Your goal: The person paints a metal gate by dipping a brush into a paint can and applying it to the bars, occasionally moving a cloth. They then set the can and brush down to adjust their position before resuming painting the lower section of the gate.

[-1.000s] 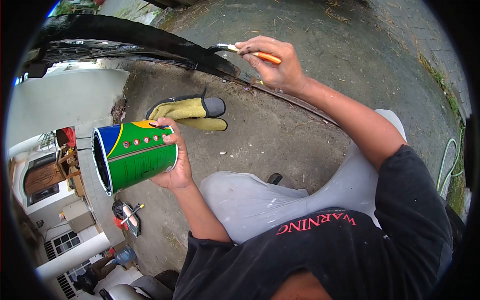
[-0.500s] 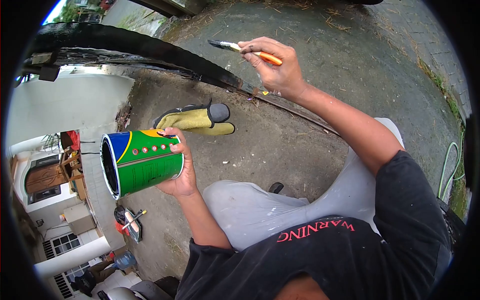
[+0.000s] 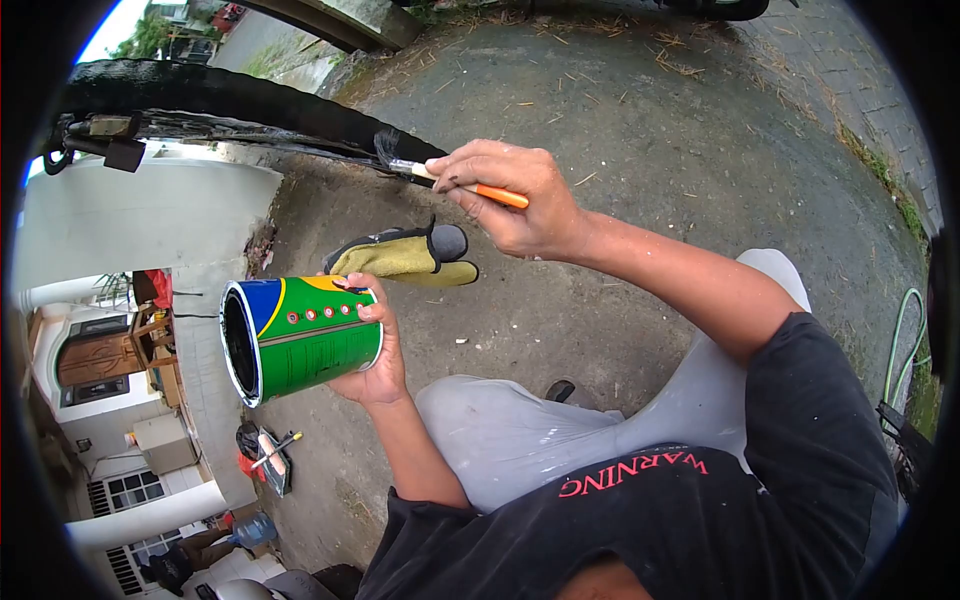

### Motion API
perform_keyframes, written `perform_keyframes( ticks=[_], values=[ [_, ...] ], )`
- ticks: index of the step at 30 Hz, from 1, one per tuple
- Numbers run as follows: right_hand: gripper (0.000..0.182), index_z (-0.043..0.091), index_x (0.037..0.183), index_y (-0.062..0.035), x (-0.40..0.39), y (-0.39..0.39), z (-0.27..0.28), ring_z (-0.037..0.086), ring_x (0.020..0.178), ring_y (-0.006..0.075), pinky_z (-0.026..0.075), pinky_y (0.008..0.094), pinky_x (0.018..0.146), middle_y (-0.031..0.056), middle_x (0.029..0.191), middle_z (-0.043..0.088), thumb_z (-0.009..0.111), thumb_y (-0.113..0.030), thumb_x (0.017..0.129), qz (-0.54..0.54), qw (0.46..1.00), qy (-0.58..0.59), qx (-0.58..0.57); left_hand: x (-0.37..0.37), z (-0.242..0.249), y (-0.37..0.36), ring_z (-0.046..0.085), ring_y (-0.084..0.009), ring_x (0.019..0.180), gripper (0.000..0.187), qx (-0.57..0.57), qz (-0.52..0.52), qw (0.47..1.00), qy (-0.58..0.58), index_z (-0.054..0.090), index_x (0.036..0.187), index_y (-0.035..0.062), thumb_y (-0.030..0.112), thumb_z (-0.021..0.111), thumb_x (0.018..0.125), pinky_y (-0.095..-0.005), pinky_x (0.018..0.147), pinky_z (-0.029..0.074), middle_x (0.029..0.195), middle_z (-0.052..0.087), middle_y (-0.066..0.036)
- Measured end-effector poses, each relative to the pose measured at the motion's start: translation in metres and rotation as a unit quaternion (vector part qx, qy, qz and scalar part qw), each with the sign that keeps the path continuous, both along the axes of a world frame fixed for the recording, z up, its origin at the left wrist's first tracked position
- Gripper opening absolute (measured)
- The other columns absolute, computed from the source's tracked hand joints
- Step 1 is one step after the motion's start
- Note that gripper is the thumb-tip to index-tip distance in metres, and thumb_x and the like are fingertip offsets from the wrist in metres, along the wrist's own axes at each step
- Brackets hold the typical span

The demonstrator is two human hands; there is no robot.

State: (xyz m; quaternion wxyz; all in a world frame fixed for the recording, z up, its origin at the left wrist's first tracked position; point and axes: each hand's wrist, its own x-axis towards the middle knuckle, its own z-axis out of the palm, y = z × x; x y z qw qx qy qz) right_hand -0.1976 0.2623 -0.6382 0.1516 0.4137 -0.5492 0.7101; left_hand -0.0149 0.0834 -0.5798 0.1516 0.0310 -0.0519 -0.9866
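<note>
My left hand point(image 3: 372, 350) is closed around a green, blue and yellow paint can point(image 3: 318, 343). The can lies tilted on its side in my grip, its dark opening facing left. In my right hand point(image 3: 515, 195) is a paintbrush point(image 3: 497, 195) with an orange handle tip and dark bristles. The bristles are at the side of a long black metal beam point(image 3: 230, 100), seemingly against it. Wet-looking black paint shines on the beam's left part. Below the brush, a yellow and grey glove-like item point(image 3: 400, 254) lies on the ground.
A paint tray with a roller point(image 3: 272, 452) sits on the concrete at lower left. White walls point(image 3: 140, 215) and a house with a wooden door point(image 3: 98, 358) stand to the left. A green hose point(image 3: 903, 340) lies far right. A dark wheel point(image 3: 735, 10) shows at the top.
My right hand has brought the brush down and left to the black beam. The can in my left hand appears slightly lower and further right, as does most of the scene.
</note>
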Motion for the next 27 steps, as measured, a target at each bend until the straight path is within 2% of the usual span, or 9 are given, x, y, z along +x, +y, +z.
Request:
perform_keyframes(
  ticks=[1, 4, 7, 8, 11, 15, 18, 23, 27],
  values=[
    [0.011, 0.070, 0.097, 0.0023, 0.004, 0.001, 0.001, 0.072, 0.099, 0.0257, 0.057, 0.0346, 0.085, 0.0166, 0.106, 0.073, 0.069, 0.005, 0.087, 0.024, 1.000, -0.002, 0.001, 0.000, -0.001, 0.000, 0.040, -0.0274, 0.130, 0.054, -0.007, 0.002, 1.000, 0.000, 0.054, 0.134, 0.0068, 0.022, 0.068, 0.084, -0.0494, 0.094, 0.045, 0.129, 0.051, -0.012],
    [0.012, 0.071, 0.095, 0.0012, -0.026, 0.002, -0.003, 0.073, 0.092, 0.0287, 0.057, 0.0345, 0.081, 0.0165, 0.101, 0.073, 0.070, 0.003, 0.083, -0.091, 0.995, -0.011, -0.036, 0.000, 0.001, 0.001, 0.040, -0.0275, 0.131, 0.054, -0.003, 0.001, 1.000, 0.001, 0.054, 0.134, 0.0069, 0.022, 0.068, 0.084, -0.0493, 0.094, 0.045, 0.129, 0.051, -0.012],
    [0.012, 0.070, 0.095, 0.0015, -0.037, 0.008, 0.000, 0.073, 0.094, 0.0289, 0.057, 0.0349, 0.082, 0.0162, 0.101, 0.073, 0.070, 0.002, 0.083, -0.087, 0.995, -0.030, -0.028, 0.001, 0.002, 0.003, 0.039, -0.0277, 0.131, 0.054, 0.005, 0.000, 1.000, 0.004, 0.054, 0.134, 0.0068, 0.022, 0.067, 0.084, -0.0490, 0.094, 0.045, 0.129, 0.051, -0.012],
    [0.009, 0.070, 0.095, 0.0019, -0.025, 0.010, -0.001, 0.072, 0.100, 0.0254, 0.057, 0.0355, 0.087, 0.0161, 0.104, 0.073, 0.069, 0.005, 0.086, -0.021, 1.000, -0.021, 0.010, 0.001, 0.002, 0.004, 0.039, -0.0278, 0.131, 0.054, 0.005, -0.001, 1.000, 0.003, 0.054, 0.134, 0.0068, 0.022, 0.067, 0.085, -0.0489, 0.094, 0.045, 0.129, 0.051, -0.012],
    [0.010, 0.071, 0.093, 0.0010, 0.012, 0.011, -0.008, 0.072, 0.096, 0.0279, 0.057, 0.0351, 0.086, 0.0148, 0.099, 0.073, 0.069, 0.005, 0.085, 0.149, 0.988, -0.019, 0.019, 0.001, 0.002, 0.004, 0.039, -0.0281, 0.131, 0.054, -0.020, 0.006, 1.000, 0.006, 0.053, 0.135, 0.0065, 0.020, 0.067, 0.084, -0.0483, 0.094, 0.045, 0.130, 0.050, -0.012],
    [0.008, 0.070, 0.095, 0.0028, -0.020, 0.016, -0.075, 0.072, 0.096, 0.0252, 0.057, 0.0348, 0.087, 0.0151, 0.101, 0.073, 0.068, 0.004, 0.087, -0.030, 0.987, -0.138, 0.078, 0.001, 0.000, 0.003, 0.039, -0.0280, 0.131, 0.054, 0.001, 0.000, 1.000, 0.004, 0.052, 0.135, 0.0071, 0.019, 0.066, 0.084, -0.0478, 0.093, 0.045, 0.129, 0.050, -0.013],
    [0.009, 0.070, 0.097, 0.0043, -0.047, 0.030, -0.090, 0.071, 0.097, 0.0239, 0.056, 0.0342, 0.089, 0.0152, 0.103, 0.072, 0.068, 0.004, 0.088, -0.095, 0.971, -0.204, 0.080, 0.000, 0.001, 0.003, 0.039, -0.0283, 0.131, 0.054, 0.011, -0.006, 1.000, 0.010, 0.053, 0.135, 0.0093, 0.021, 0.067, 0.084, -0.0480, 0.093, 0.045, 0.130, 0.051, -0.013],
    [0.010, 0.069, 0.097, 0.0039, 0.005, 0.007, -0.087, 0.072, 0.097, 0.0271, 0.056, 0.0357, 0.085, 0.0146, 0.104, 0.073, 0.067, 0.005, 0.087, 0.052, 0.987, -0.110, 0.108, -0.002, -0.003, 0.000, 0.039, -0.0291, 0.130, 0.055, 0.022, -0.013, 1.000, 0.010, 0.055, 0.137, 0.0125, 0.025, 0.070, 0.085, -0.0484, 0.092, 0.045, 0.131, 0.053, -0.013],
    [0.012, 0.071, 0.099, 0.0023, -0.018, 0.006, -0.097, 0.071, 0.100, 0.0253, 0.056, 0.0349, 0.088, 0.0134, 0.105, 0.073, 0.067, 0.003, 0.088, 0.007, 0.989, -0.101, 0.105, -0.001, -0.003, 0.002, 0.039, -0.0289, 0.131, 0.056, 0.011, -0.004, 1.000, -0.004, 0.053, 0.138, 0.0116, 0.025, 0.069, 0.086, -0.0484, 0.092, 0.045, 0.130, 0.052, -0.014]
  ],
)
